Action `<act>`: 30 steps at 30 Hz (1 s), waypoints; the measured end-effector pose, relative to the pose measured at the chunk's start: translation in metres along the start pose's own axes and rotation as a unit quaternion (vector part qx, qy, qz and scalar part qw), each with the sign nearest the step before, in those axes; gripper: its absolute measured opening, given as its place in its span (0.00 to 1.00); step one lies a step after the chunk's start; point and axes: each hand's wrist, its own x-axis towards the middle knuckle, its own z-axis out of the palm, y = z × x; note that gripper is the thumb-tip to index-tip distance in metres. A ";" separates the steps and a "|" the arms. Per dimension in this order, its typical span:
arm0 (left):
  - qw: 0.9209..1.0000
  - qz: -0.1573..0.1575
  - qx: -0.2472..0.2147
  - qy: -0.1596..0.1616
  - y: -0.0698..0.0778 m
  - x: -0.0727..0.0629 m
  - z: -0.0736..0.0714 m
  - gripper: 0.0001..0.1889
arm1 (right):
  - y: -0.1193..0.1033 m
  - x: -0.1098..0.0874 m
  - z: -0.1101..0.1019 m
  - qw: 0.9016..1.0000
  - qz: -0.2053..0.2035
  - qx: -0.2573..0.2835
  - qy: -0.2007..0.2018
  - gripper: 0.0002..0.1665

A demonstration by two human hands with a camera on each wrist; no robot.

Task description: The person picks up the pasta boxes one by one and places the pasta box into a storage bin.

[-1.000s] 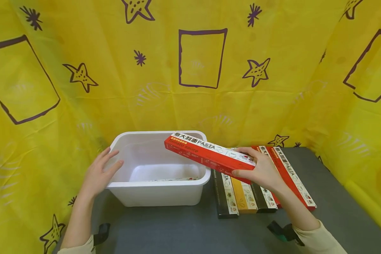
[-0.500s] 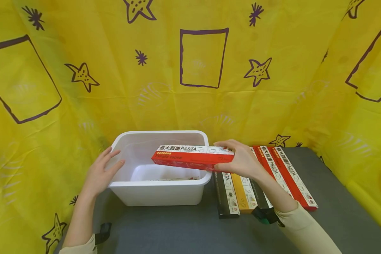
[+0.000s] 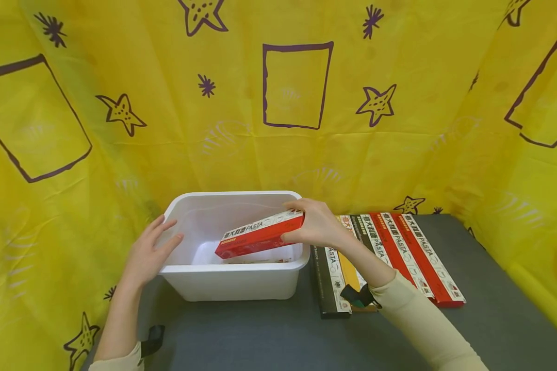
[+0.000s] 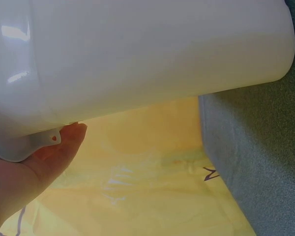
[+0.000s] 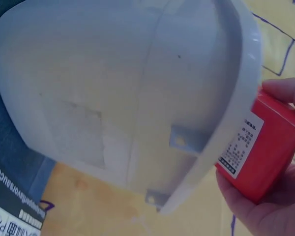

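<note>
My right hand (image 3: 313, 224) grips one end of a red pasta box (image 3: 260, 237), thumb on one side and fingers on the other. The box slants down to the left, its far end inside the white plastic bin (image 3: 227, 283). In the right wrist view, the held end of the red box (image 5: 268, 152) shows above the bin's rim. My left hand (image 3: 148, 250) rests at the bin's left rim with its fingers spread and fairly straight. The left wrist view shows part of that hand (image 4: 44, 162) beside the rim tab. Another box lies low in the bin, mostly hidden by the front wall.
Right of the bin, several pasta boxes lie side by side on the grey tabletop (image 3: 255, 335): a black box (image 3: 331, 288), a yellow one (image 3: 350, 270) partly under my right forearm, another black one, and red boxes (image 3: 427, 263). A yellow patterned cloth (image 3: 241, 154) surrounds the table.
My right hand has carried the red pasta box leftward and down, from above the bin's right rim to partly inside, its left end now tipped down. The left hand stays at the rim.
</note>
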 end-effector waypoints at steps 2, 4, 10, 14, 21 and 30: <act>1.000 -0.004 -0.002 -0.003 0.000 0.000 0.000 0.33 | -0.002 0.006 0.005 1.000 -0.009 -0.002 -0.005 0.38; 1.000 -0.007 -0.003 -0.004 0.000 0.000 0.000 0.33 | -0.004 0.012 0.009 1.000 -0.016 -0.001 -0.010 0.38; 1.000 -0.014 -0.002 -0.006 0.000 0.000 -0.001 0.33 | -0.007 0.029 0.024 0.999 -0.032 -0.004 -0.038 0.38; 1.000 -0.014 0.001 -0.005 -0.001 -0.001 0.000 0.33 | -0.005 0.041 0.030 0.997 -0.052 -0.017 -0.055 0.39; 1.000 -0.017 -0.003 -0.005 0.000 0.001 0.000 0.33 | 0.007 0.058 0.035 0.990 -0.107 -0.046 -0.082 0.39; 1.000 -0.007 -0.007 0.004 -0.002 0.002 0.003 0.32 | 0.023 0.043 0.027 0.997 -0.073 -0.006 -0.023 0.38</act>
